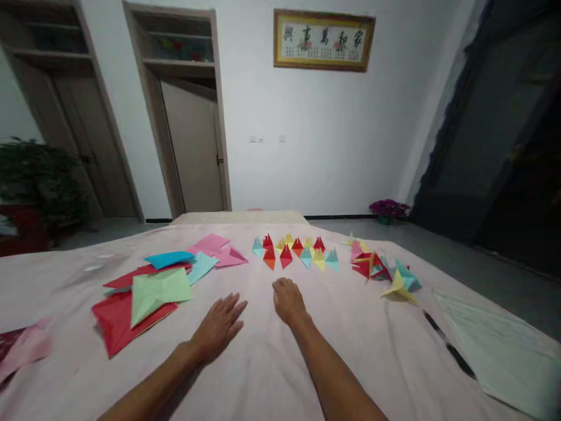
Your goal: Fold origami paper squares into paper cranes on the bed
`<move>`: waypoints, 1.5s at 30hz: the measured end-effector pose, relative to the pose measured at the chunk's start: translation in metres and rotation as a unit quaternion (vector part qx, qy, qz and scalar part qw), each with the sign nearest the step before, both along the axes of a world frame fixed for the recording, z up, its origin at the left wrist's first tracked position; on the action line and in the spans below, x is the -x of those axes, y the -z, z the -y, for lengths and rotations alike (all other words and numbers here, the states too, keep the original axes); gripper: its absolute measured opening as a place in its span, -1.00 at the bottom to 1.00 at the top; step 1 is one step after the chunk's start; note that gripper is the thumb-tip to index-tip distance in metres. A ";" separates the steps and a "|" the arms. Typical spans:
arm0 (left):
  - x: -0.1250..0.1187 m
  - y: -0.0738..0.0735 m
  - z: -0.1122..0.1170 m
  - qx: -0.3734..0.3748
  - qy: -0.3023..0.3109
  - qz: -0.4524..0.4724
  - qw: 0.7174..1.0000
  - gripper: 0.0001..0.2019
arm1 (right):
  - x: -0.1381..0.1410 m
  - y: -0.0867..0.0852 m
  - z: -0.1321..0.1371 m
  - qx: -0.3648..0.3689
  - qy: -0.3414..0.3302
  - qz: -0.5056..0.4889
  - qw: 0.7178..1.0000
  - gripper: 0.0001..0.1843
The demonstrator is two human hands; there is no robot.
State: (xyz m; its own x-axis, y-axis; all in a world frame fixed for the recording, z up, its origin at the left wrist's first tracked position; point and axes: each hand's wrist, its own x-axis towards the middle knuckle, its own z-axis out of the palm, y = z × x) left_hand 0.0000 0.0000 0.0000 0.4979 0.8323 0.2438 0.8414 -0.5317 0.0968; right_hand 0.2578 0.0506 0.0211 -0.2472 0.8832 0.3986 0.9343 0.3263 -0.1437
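open cloth (258,362) parts the hands (218,328), cranes (286,256) nearer its far edge (241,226)

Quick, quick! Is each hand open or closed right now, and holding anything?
Left hand: open, nothing seen in it.
Right hand: curled closed; can't tell whether anything is inside.

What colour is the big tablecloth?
The tablecloth is pale pink, best seen in the head view.
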 end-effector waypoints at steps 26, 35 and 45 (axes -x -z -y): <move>0.094 -0.040 0.010 -0.243 -0.409 0.207 0.855 -0.57 | -0.010 0.015 -0.025 -0.040 -0.074 -0.050 0.995 -0.65; 0.099 -0.025 0.003 -0.236 -0.352 0.143 0.894 -0.61 | -0.017 0.025 -0.032 -0.037 -0.092 -0.063 0.993 -0.63; 0.088 -0.028 -0.051 -0.096 -0.281 0.025 0.955 -0.62 | -0.017 0.021 -0.031 -0.023 -0.096 -0.089 0.991 -0.62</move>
